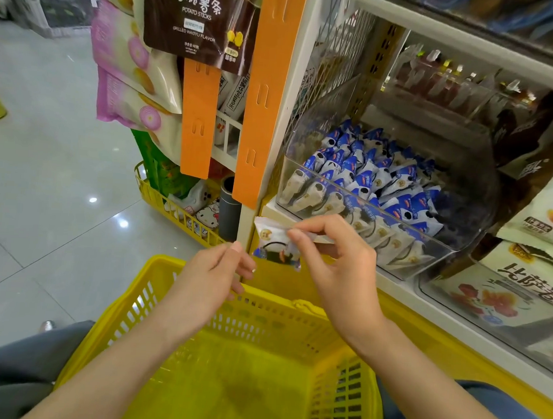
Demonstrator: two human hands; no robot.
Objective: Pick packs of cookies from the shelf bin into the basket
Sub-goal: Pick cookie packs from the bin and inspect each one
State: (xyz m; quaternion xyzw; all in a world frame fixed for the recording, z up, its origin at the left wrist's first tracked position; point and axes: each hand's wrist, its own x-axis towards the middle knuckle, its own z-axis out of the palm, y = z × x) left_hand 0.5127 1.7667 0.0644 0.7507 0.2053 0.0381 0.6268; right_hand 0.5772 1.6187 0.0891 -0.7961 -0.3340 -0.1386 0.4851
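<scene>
I count two hands: one left hand [214, 270], one right hand [333, 260]. One pack of cookies [275, 244] is outside the bin. One clear shelf bin [471, 187] holds more packs [366, 175] than I can count. There are two yellow baskets, a near basket [166, 261] and a floor basket [160, 200]. I also see two orange strips [199, 122] and one potato sticks bag [198, 19].

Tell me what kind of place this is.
Most likely a snack shop or small supermarket: a clear shelf bin of cookie packs, snack bags hung on orange display strips, and a yellow shopping basket below the right hand, which pinches one pack.
</scene>
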